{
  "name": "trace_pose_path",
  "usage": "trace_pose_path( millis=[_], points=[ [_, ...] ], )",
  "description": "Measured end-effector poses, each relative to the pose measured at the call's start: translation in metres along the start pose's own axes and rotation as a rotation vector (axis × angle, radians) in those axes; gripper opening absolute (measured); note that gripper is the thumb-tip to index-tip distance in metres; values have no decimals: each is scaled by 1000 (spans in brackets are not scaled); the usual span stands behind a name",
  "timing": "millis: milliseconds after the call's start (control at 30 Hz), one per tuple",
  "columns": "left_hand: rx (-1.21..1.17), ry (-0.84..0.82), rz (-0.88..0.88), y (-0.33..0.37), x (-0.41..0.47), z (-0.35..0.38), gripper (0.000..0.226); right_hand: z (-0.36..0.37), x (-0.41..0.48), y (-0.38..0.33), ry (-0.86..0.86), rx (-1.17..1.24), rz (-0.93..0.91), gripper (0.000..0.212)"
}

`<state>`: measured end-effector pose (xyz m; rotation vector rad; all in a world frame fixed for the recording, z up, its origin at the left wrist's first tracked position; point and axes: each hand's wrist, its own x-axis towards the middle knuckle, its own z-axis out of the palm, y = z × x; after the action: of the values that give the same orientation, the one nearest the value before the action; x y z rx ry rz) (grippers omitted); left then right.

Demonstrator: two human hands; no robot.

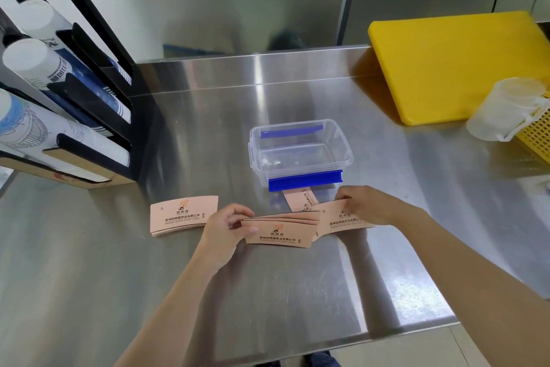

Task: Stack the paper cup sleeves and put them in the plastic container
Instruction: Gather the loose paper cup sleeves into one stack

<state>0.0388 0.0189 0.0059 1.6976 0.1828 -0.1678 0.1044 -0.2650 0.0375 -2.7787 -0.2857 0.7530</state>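
Note:
A clear plastic container (pixel 345 152) with blue clips stands open and empty at the middle of the steel counter. Just in front of it my left hand (pixel 223 228) pinches the left end of a fanned bunch of pink paper cup sleeves (pixel 279 232). My right hand (pixel 364 206) grips another sleeve (pixel 336 221) at the bunch's right end. One more sleeve (pixel 299 201) lies flat behind them, close to the container's front clip. A small neat stack of sleeves (pixel 183 215) rests on the counter to the left of my left hand.
A black cup dispenser rack (pixel 89 93) with paper cups fills the left side. A yellow cutting board (pixel 458 66) leans at the back right, with a translucent jug (pixel 506 108) and a yellow basket (pixel 535 134) beside it. The counter's front edge (pixel 327 349) is near me.

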Motion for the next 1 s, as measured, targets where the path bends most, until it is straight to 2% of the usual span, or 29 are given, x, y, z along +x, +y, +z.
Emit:
trace_pose_path(
  millis=[100, 233, 333, 400, 533, 733, 800, 867, 900, 933, 1000],
  points=[
    [-16, 10, -6, -1, 2, 2, 33, -11, -7, -7, 100, 202, 4, 26],
    [-5, 4, -8, -3, 2, -1, 33, -22, -12, -16, 311, 233, -42, 18],
    [6, 14, -6, -2, 0, -2, 33, -25, -14, -23, 377, 447, -43, 16],
    [3, 30, -2, -2, -1, 0, 34, -22, -11, -32, 361, 520, -72, 16],
    [36, 54, 31, -3, -1, 5, 33, -4, -4, -57, 186, 650, -149, 16],
    [-33, 34, 12, 0, -4, 12, 34, 7, -3, -81, 34, 608, -225, 13],
    [-70, 33, 3, 0, -5, 13, 36, 6, -3, -83, 31, 689, -205, 16],
    [-71, 23, 13, 1, -5, 10, 39, 5, -1, -80, 139, 820, -105, 18],
    [-56, 10, 24, 0, -4, 8, 41, 5, 2, -76, 225, 773, -44, 18],
    [-38, -8, 35, 1, -4, 6, 41, 6, 5, -70, 284, 610, 7, 16],
    [-2, -45, 47, 0, -4, 0, 40, 9, 7, -62, 248, 247, 67, 14]
  ],
)
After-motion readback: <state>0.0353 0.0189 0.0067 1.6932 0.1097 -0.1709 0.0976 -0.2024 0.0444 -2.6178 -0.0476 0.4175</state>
